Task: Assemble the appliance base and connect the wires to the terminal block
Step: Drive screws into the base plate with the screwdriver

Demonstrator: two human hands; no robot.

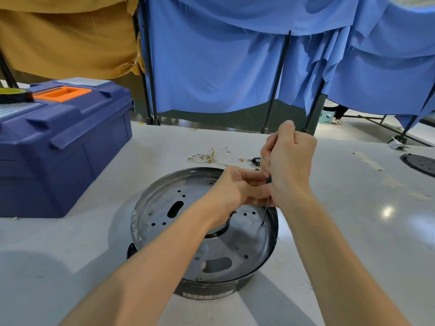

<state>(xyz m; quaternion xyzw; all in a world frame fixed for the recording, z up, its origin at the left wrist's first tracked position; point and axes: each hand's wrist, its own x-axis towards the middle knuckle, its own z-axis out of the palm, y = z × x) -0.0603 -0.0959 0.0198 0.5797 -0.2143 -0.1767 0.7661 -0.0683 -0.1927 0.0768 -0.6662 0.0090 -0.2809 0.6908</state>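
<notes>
Over shallow metal base (160,204), right hand (290,161) gripping screwdriver (266,212); left hand (236,188) pinching its shaft

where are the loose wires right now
In the head view, the loose wires lie on the white table just beyond the far rim of the metal base, left of the right hand gripping the screwdriver.

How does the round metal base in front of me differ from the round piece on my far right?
The metal base is silver-grey inside; the round piece looks dark all over. The base lies wholly in frame; the round piece is cut off at its edge. A screwdriver touches the base with its tip; nothing touches the round piece. Both lie on the white table.
</notes>
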